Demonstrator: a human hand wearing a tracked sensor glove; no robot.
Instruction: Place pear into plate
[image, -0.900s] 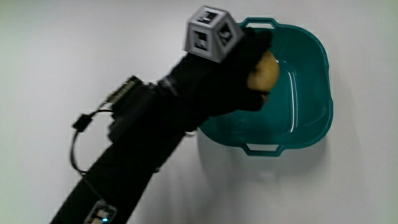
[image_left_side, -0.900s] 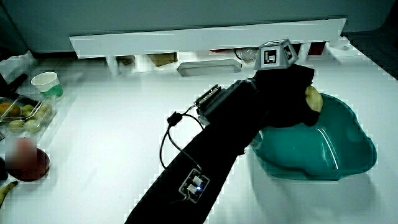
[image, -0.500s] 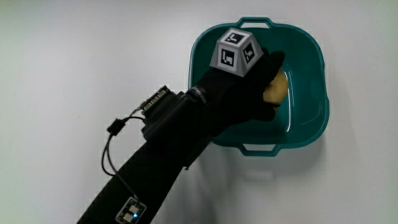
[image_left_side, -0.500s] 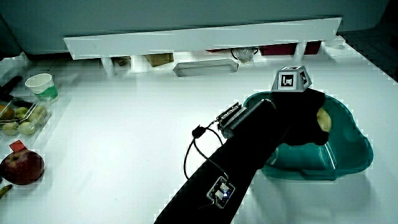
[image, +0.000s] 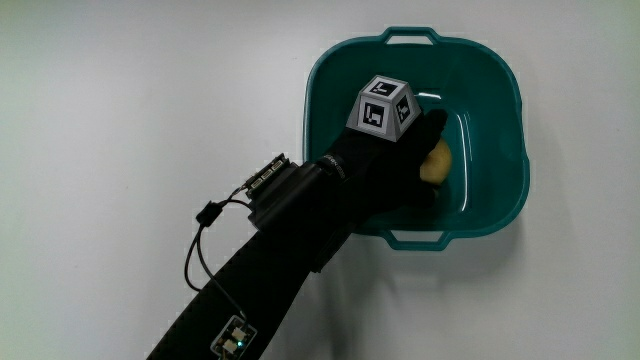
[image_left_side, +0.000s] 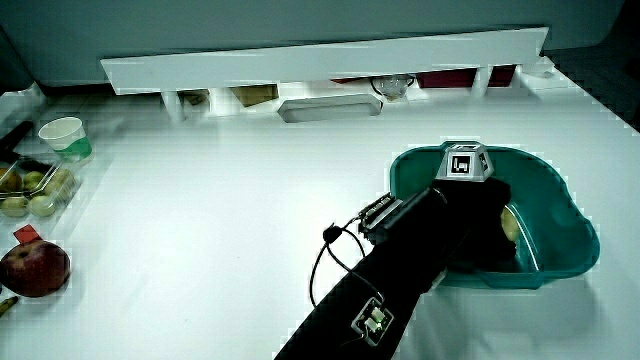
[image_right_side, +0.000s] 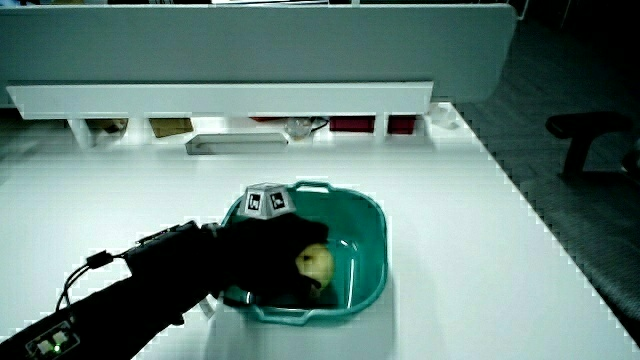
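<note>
A teal square basin with two handles (image: 500, 90) (image_left_side: 575, 225) (image_right_side: 370, 225) stands on the white table. The gloved hand (image: 405, 165) (image_left_side: 480, 215) (image_right_side: 285, 262), with a grey patterned cube on its back, reaches down inside the basin. Its fingers are curled around a yellow pear (image: 436, 163) (image_left_side: 511, 227) (image_right_side: 317, 264), which sits low, near the basin's floor. Whether the pear touches the floor I cannot tell. The black forearm crosses the basin's rim nearest the person.
In a side view, a red apple (image_left_side: 35, 268), a clear tray of small fruit (image_left_side: 30, 190) and a white-and-green paper cup (image_left_side: 64, 135) stand at the table's edge. A low white partition (image_left_side: 320, 65) with small items under it runs along the table.
The hand has moved from above the basin's rim down into the basin, carrying the pear lower. The grasp on the pear is unchanged.
</note>
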